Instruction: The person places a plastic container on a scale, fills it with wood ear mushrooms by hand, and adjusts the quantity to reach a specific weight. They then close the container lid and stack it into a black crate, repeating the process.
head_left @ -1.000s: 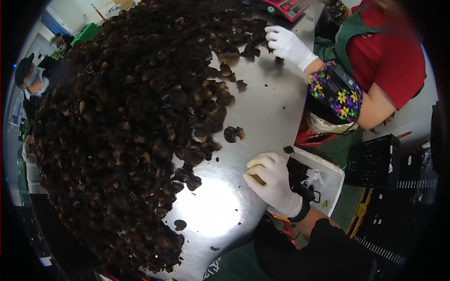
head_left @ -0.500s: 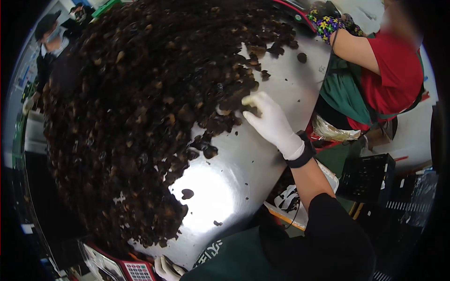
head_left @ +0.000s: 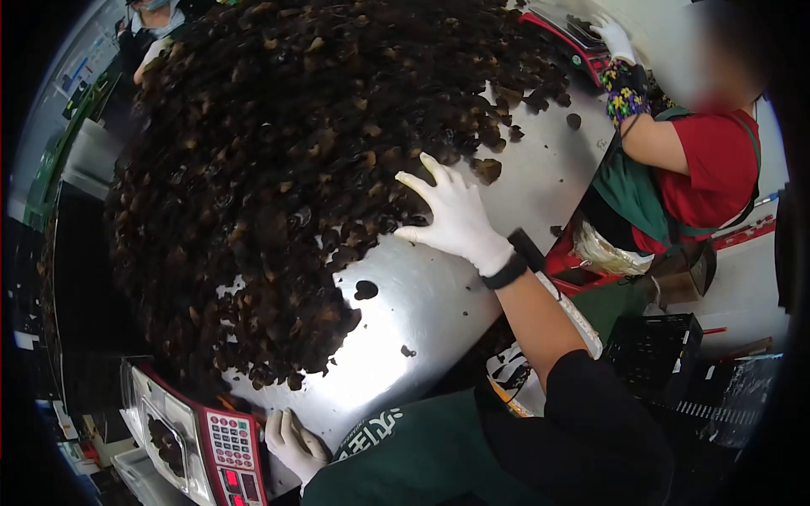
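A large heap of dark brown wood ear mushrooms (head_left: 278, 160) covers much of the steel table (head_left: 439, 329). My right hand (head_left: 456, 215), in a white glove, is spread at the heap's near edge, its fingertips over the outer pieces. Nothing is held in it. At the bottom, my gloved left hand (head_left: 294, 443) lies beside the keypad of a red digital scale (head_left: 232, 443), fingers extended and slightly bent, with nothing visible in it. On the scale's pan is a clear tray (head_left: 152, 422) with some dark pieces in it.
At right, a co-worker in a red shirt (head_left: 721, 156) has a gloved hand at another red scale (head_left: 582, 46). Another person (head_left: 156, 21) stands at the far left. Black crates (head_left: 654, 350) and a white bin (head_left: 527, 384) stand below the table's right side.
My right hand has gone from bent fingers at the heap's edge to spread fingers, farther left. The view has shifted, showing more of the near scale and my left hand.
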The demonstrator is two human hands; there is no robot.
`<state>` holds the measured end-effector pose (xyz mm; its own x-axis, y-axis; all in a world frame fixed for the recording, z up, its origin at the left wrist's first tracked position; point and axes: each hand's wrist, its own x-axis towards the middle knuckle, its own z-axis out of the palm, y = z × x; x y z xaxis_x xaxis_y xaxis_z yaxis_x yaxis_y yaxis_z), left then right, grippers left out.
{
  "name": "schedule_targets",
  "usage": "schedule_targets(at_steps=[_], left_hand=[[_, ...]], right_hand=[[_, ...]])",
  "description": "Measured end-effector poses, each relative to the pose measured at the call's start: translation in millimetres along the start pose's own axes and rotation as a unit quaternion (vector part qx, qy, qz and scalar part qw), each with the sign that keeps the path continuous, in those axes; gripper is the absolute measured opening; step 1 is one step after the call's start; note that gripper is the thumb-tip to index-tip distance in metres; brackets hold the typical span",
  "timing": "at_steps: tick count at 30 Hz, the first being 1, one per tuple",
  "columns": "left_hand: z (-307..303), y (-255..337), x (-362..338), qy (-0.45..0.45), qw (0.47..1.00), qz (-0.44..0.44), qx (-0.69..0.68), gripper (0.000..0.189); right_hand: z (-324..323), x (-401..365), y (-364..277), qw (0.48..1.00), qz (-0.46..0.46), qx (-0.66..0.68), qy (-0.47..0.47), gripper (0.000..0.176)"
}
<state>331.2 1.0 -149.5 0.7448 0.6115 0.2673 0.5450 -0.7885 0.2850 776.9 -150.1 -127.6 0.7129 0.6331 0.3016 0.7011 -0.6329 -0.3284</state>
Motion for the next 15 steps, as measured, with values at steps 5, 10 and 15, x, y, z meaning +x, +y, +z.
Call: schedule_targets(at_steps=[5, 10, 15], left_hand=[[3, -9, -1, 0.016, 1.000, 0.020, -0.019, 0.043], [0, -22, -8, 0.010, 0.996, 0.036, -0.075, 0.046], [-56, -16, -32, 0.080, 0.991, -0.046, -0.092, 0.046]], right_hand=[[31, 5, -10, 0.998, -0.012, -0.039, 0.039, 0.048], [33, 13, -3, 0.998, -0.018, 0.047, 0.043, 0.026], [13, 31, -6, 0.888, 0.206, 0.411, 0.021, 0.034]])
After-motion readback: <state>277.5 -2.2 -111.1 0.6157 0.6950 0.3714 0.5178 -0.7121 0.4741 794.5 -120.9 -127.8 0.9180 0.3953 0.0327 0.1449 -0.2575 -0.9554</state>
